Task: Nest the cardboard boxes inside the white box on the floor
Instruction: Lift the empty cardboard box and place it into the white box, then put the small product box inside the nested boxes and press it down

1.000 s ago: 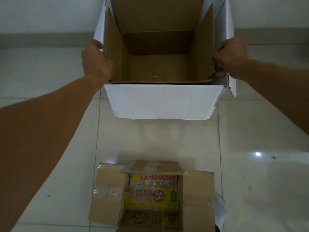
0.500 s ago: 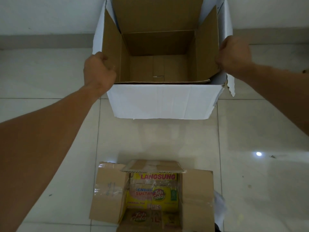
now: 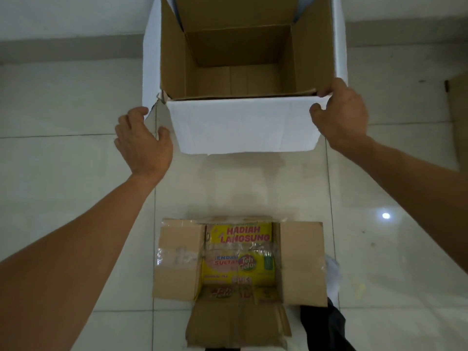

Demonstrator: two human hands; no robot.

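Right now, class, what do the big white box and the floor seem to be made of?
White box: likely corrugated cardboard, matte white outside, bare brown inside; creased, torn corner. Floor: probably glazed tile, glossy; grout lines and a reflected light spot.

White box (image 3: 243, 125) far flaps (top edge) cut off.

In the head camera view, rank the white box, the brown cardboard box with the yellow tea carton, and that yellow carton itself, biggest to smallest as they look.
1. White box, largest.
2. Brown cardboard box, clearly smaller, though nearer the camera.
3. Yellow tea carton, smallest; it sits inside the brown box.
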